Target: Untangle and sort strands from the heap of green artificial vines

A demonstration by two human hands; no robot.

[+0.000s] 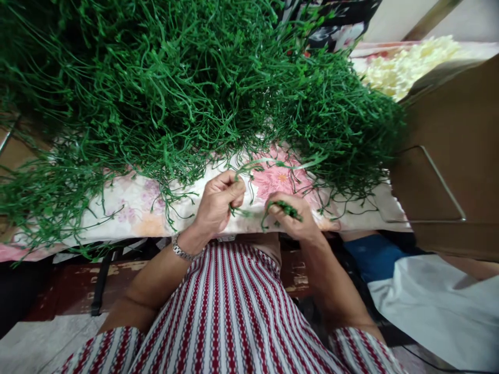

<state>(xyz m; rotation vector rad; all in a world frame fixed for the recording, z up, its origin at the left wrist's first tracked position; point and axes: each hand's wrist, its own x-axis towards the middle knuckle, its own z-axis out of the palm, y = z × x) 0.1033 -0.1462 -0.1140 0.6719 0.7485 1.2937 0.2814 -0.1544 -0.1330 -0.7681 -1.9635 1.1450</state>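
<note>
My left hand (pixel 221 201), with a metal watch at its wrist, pinches a thin green plastic stem (pixel 245 168) near the table's front edge. To its right, my right hand (pixel 290 214) is closed around several small green pieces (pixel 288 209) whose ends stick out of the fist. The two hands are a short way apart. A blurred pale-green strand arches above them. Behind both hands lies a large heap of green plastic stems (pixel 187 88).
A floral cloth (pixel 134 208) covers the table. Cream-yellow flowers (pixel 413 62) lie at the back right, beside a cardboard box (pixel 448 156) with a wire handle. Someone in light clothing (pixel 432 306) sits at the right.
</note>
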